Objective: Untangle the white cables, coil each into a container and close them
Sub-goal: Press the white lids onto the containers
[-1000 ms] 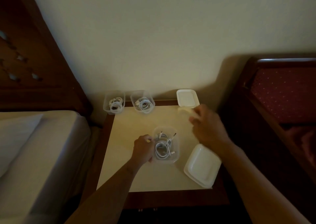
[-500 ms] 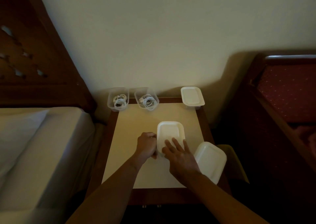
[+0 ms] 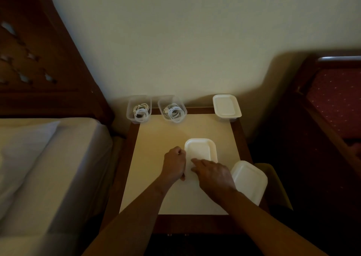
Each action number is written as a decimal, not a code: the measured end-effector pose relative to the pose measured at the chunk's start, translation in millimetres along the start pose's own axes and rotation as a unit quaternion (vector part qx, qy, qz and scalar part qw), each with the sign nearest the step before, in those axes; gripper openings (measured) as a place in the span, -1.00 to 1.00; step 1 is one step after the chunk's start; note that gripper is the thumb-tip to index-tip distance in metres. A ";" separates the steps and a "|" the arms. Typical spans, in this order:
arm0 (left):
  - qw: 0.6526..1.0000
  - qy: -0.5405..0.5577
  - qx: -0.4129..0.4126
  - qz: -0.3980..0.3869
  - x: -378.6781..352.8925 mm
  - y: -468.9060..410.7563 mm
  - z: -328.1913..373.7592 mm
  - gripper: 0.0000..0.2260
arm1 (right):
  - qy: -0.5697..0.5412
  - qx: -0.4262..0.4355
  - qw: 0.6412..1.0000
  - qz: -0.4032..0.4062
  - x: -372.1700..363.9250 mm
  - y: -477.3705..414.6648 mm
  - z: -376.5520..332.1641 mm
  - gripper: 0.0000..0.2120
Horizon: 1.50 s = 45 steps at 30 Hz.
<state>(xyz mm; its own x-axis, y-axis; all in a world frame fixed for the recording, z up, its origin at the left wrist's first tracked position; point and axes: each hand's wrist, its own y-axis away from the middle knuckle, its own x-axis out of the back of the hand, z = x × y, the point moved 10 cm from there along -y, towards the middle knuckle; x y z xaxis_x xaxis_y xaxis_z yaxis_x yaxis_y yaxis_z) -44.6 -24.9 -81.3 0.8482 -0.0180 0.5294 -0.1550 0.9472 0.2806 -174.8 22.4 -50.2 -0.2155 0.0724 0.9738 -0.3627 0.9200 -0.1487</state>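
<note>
Pressing lidded container point(image 3: 201, 150) closed, centre of surface point(image 3: 156, 138) | right hand point(image 3: 212, 174) flat, fingers spread on top to seat it | left hand point(image 3: 174, 162) curled round its side, bracing | two open cable containers point(image 3: 172, 110) wait behind.

Dim, warm light. Pale-topped wooden desk point(image 3: 156, 158) under left hand point(image 3: 174, 162) and right hand point(image 3: 213, 174); plain cream wall point(image 3: 175, 40) beyond both. White-sheeted bed point(image 3: 48, 167) and carved dark headboard point(image 3: 39, 70) left of the left hand. Red dotted upholstery point(image 3: 336, 99) framed in dark wood right of the right hand.
</note>
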 end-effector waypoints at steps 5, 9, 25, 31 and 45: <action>0.995 -0.078 -0.019 -0.051 -12.0 -12.9 -1.4 -0.79 | -0.008 -0.063 0.998 0.006 -9.3 -12.9 18.0 -0.54; 0.989 -0.101 0.005 -0.111 -23.2 -24.1 -11.1 -0.81 | 0.001 -0.083 0.993 -0.081 -38.1 -18.1 33.9 -0.12; 0.999 -0.024 -0.025 -0.042 -33.8 -45.1 -15.0 -0.48 | -0.005 -0.089 0.991 -0.096 -51.0 -25.1 38.6 -0.13; 0.989 -0.102 -0.109 0.004 -30.9 -11.8 -25.9 -0.63 | -0.001 -0.075 0.993 -0.087 -48.8 -26.9 31.7 -0.19; 0.972 -0.134 -0.175 0.078 11.9 -21.6 -6.6 -0.77 | -0.022 -0.041 0.995 -0.085 -31.9 8.5 -11.9 -0.25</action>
<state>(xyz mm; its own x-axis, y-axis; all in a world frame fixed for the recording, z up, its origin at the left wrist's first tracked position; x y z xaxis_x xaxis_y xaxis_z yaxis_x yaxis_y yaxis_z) -27.8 -43.5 -86.4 0.6584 0.0957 0.7466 -0.0492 0.9952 -0.0843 -160.2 32.5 -80.4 -0.1977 -0.1030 0.9748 -0.3228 0.9458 0.0345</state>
